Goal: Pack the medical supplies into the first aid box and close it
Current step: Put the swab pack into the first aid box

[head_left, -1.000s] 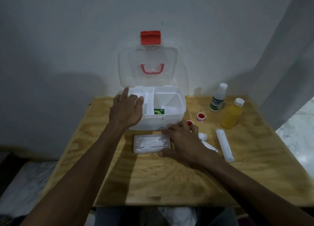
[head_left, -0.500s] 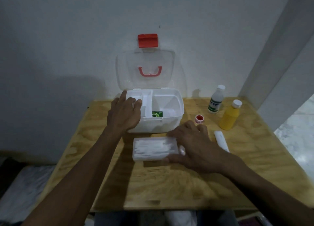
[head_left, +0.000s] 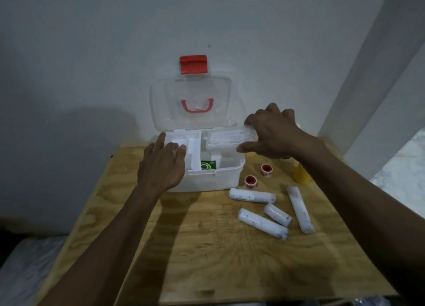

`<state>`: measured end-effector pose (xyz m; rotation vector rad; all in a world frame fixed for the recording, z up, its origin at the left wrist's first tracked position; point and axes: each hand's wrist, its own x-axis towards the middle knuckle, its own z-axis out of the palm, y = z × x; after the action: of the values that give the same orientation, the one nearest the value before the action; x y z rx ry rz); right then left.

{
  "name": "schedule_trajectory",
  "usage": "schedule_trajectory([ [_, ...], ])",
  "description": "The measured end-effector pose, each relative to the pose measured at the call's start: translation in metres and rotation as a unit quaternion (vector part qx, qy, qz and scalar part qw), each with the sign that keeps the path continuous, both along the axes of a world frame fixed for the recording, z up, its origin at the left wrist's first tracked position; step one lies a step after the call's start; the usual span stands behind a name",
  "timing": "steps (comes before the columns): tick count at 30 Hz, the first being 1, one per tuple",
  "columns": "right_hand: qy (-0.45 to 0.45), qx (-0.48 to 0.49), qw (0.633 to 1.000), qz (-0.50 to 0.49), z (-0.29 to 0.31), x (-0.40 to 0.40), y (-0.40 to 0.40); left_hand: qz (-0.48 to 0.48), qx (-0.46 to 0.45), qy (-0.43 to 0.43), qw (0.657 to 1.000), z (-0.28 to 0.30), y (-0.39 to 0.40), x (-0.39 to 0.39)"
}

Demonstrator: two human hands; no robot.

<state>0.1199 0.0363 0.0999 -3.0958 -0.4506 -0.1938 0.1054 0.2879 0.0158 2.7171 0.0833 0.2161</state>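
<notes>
The white first aid box (head_left: 213, 179) stands open at the back of the wooden table, its clear lid (head_left: 195, 94) with a red latch upright against the wall. A green packet (head_left: 208, 164) lies inside. My left hand (head_left: 162, 165) rests on the box's left rim. My right hand (head_left: 273, 133) holds a clear flat case of cotton swabs (head_left: 226, 139) over the box's right compartment. Several white bandage rolls (head_left: 262, 223) lie on the table to the right. Two small red tape rolls (head_left: 250, 180) sit beside the box.
A yellow bottle (head_left: 301, 175) stands behind my right forearm, mostly hidden. The table (head_left: 207, 248) ends near me at the front edge. A grey wall is right behind the box, a wall corner at the right.
My right hand picked the swab case up off the table in front of the box and carried it over the box's right side. My left hand stayed on the rim.
</notes>
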Motion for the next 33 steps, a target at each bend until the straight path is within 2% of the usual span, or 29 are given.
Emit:
schedule_trajectory([
  [5, -0.003, -0.053, 0.998, 0.013, -0.007, 0.013, 0.012, -0.003, -0.002, -0.006, 1.0, -0.004, 0.002, 0.002],
  [12, 0.01, -0.064, 0.997, 0.03, -0.023, 0.025, 0.034, -0.003, -0.003, 0.0, 1.0, -0.004, 0.002, 0.002],
  [23, 0.033, -0.02, 0.999, 0.032, -0.043, 0.03, 0.057, 0.004, -0.002, 0.0, 1.0, -0.004, 0.001, 0.002],
  [33, 0.064, 0.086, 0.994, -0.006, -0.047, 0.026, 0.071, 0.0, -0.006, -0.012, 1.0, -0.002, 0.001, 0.001],
])
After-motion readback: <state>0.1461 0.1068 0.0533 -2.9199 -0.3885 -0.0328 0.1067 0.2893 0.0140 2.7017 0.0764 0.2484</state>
